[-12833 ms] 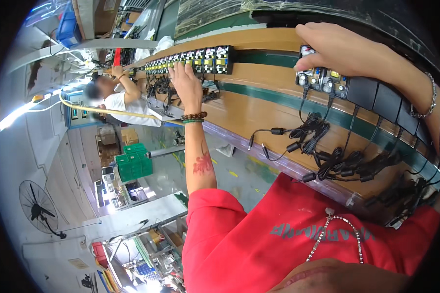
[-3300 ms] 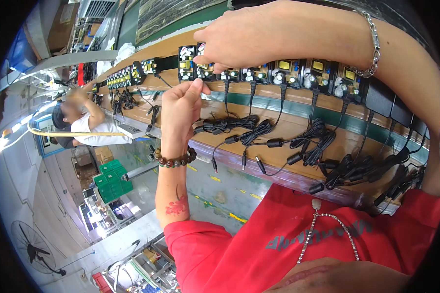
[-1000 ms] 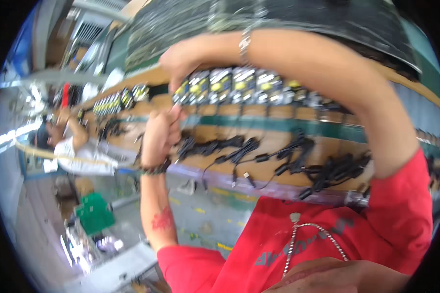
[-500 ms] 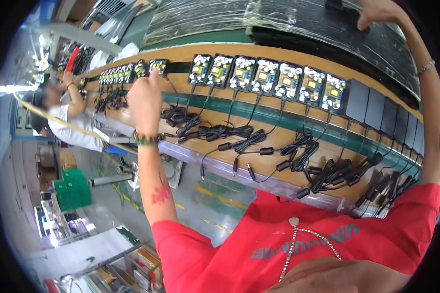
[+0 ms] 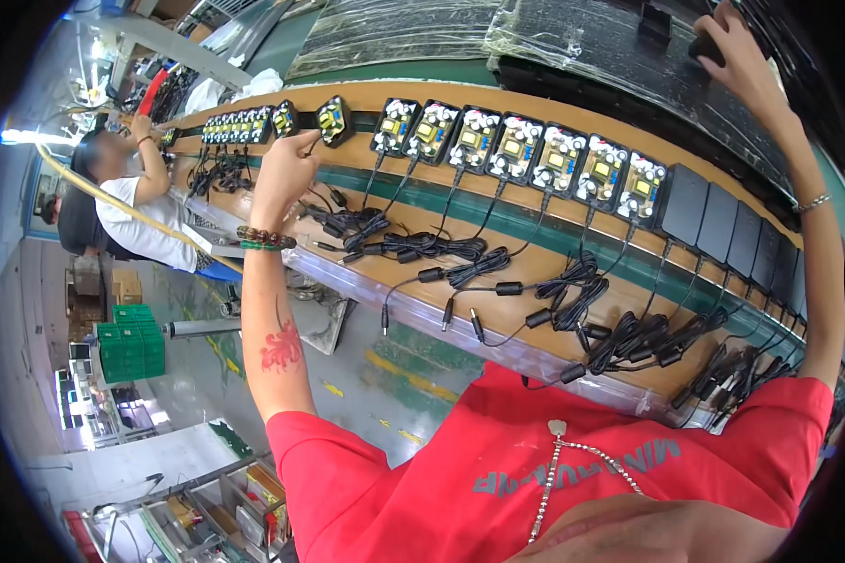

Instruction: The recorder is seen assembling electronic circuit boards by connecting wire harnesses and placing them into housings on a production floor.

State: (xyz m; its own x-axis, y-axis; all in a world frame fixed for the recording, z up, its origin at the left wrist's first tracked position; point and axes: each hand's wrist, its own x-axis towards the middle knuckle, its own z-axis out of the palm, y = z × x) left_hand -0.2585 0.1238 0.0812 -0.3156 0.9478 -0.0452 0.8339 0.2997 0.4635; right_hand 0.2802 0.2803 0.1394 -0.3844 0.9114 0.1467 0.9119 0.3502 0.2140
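A row of open power adapters (image 5: 514, 145), their circuit boards bare, lies along the bench with black cords hanging toward me. Left of that row sits a separate open adapter (image 5: 332, 122), turned at an angle. My left hand (image 5: 287, 176) is closed at its near side, thumb and forefinger pinching its cord where it meets the case. At the upper right, my right hand (image 5: 744, 70) reaches over a dark, film-wrapped surface (image 5: 582, 56). Its fingers curl round a small black block-shaped piece (image 5: 706, 49), partly hidden by the hand. A similar black block (image 5: 654, 26) stands nearby.
Closed dark adapters (image 5: 690, 202) continue the row rightward. Coiled black cords (image 5: 573, 291) lie along the near edge of the wooden bench (image 5: 366, 258). More open adapters (image 5: 235, 127) line its far left, near a person in white (image 5: 136, 211). Green crates (image 5: 131, 342) stand on the floor.
The separate adapter has turned and shifted slightly right, with my left hand now at its cord. My right hand has come lower in the view, its fingers now curled round a black piece.
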